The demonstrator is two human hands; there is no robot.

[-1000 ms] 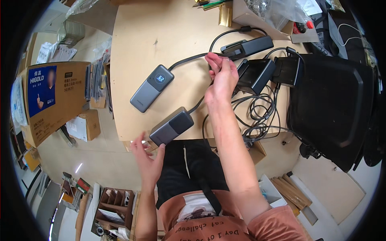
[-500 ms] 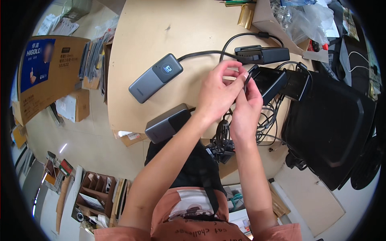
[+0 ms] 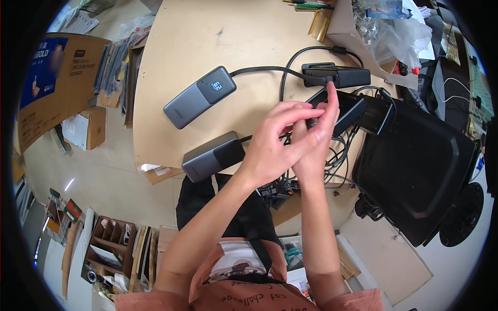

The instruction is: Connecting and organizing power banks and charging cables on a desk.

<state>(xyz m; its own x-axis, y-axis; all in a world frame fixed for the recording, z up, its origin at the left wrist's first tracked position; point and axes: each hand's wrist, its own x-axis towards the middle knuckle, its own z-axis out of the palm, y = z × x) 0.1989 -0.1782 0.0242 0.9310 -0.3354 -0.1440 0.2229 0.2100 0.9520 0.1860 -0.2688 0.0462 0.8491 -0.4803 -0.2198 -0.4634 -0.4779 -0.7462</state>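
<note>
Over the desk's near edge my left hand (image 3: 270,147) and my right hand (image 3: 310,160) are pressed together, overlapping. My left fingers curl inward around something small and dark, mostly hidden, so I cannot make out what it is. The right index finger points up, its tip by the cable plug (image 3: 330,80) at the black charger (image 3: 353,77). A grey power bank (image 3: 189,106) with a lit display lies left of my hands, joined to a flat black cable (image 3: 259,68). Nearer me sits a second grey power bank (image 3: 205,158), its display dark.
Black stands or holders (image 3: 377,114) and tangled cables (image 3: 340,150) lie to the right. Beyond them is a large black monitor-like panel (image 3: 420,171). A carton with plastic bags (image 3: 389,31) occupies the far right. At left stand a cardboard box (image 3: 67,88) and the desk's edge (image 3: 136,119).
My hands have come closer together and slightly toward me, the left now overlapping the right. The right index finger has straightened. The whole view has shifted slightly.
</note>
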